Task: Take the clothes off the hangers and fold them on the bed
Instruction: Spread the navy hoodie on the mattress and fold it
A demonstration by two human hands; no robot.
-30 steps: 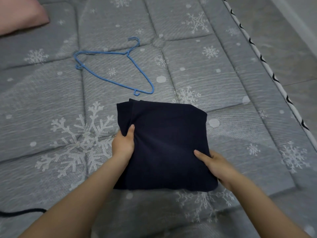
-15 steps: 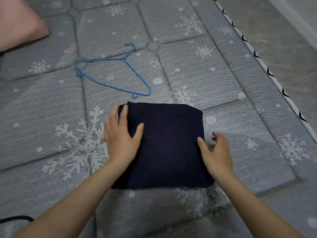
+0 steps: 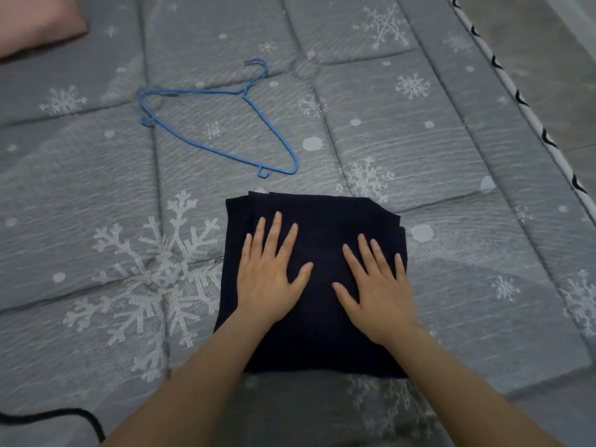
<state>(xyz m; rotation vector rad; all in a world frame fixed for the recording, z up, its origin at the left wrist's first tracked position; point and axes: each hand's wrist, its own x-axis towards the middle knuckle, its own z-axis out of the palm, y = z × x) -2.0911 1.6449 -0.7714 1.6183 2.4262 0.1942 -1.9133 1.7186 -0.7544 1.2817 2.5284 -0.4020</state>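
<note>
A dark navy garment (image 3: 319, 221) lies folded into a rough square on the grey snowflake-patterned bed (image 3: 96, 204). My left hand (image 3: 271, 275) lies flat on its left half, fingers spread and straight. My right hand (image 3: 377, 288) presses flat on its right half, fingers straight too. A bare blue wire hanger (image 3: 222, 124) lies on the bed beyond the garment, up and to the left, with nothing hanging on it.
A pink pillow (image 3: 35, 21) sits at the top left corner. A black cable (image 3: 48, 417) runs along the bottom left. The bed's right edge has black-and-white piping (image 3: 529, 114), with the grey floor (image 3: 554, 50) past it.
Both hands let go of the garment's side edges and moved onto its top, now lying flat with spread fingers. The garment has settled flatter on the bed.
</note>
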